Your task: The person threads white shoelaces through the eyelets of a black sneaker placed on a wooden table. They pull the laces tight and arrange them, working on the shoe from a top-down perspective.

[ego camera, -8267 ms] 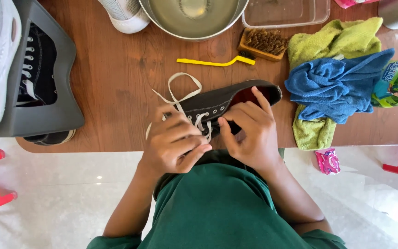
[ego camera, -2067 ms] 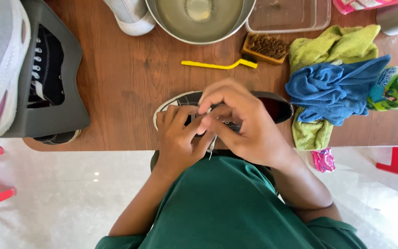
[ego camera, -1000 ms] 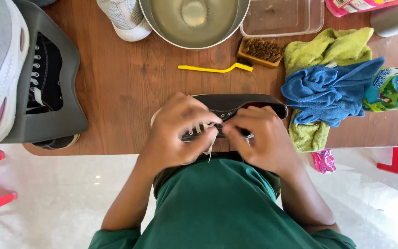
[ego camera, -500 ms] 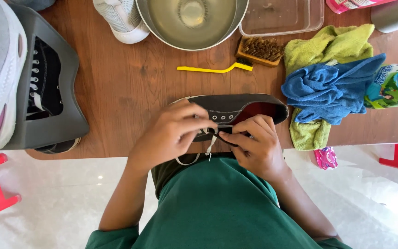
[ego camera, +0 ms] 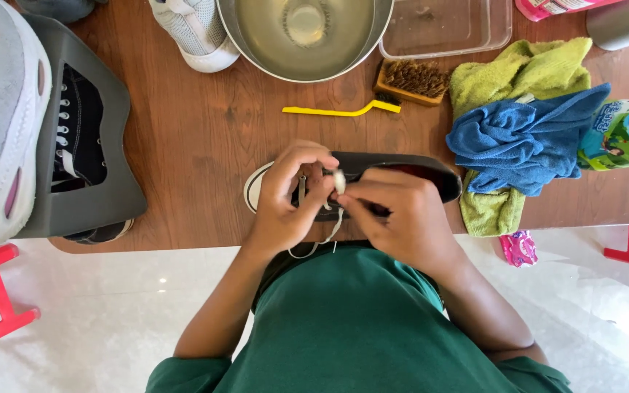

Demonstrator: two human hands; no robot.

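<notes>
Right at the table's [ego camera: 205,145] near edge, both the left hand [ego camera: 289,200] and right hand [ego camera: 402,218] pinch the white lace [ego camera: 338,182] over the black shoe [ego camera: 402,171], whose length runs left-right, toe leftward

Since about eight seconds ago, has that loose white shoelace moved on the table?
Yes. The white shoelace no longer loops toward the yellow brush; it now hangs off the table's near edge, beneath both hands.
</notes>
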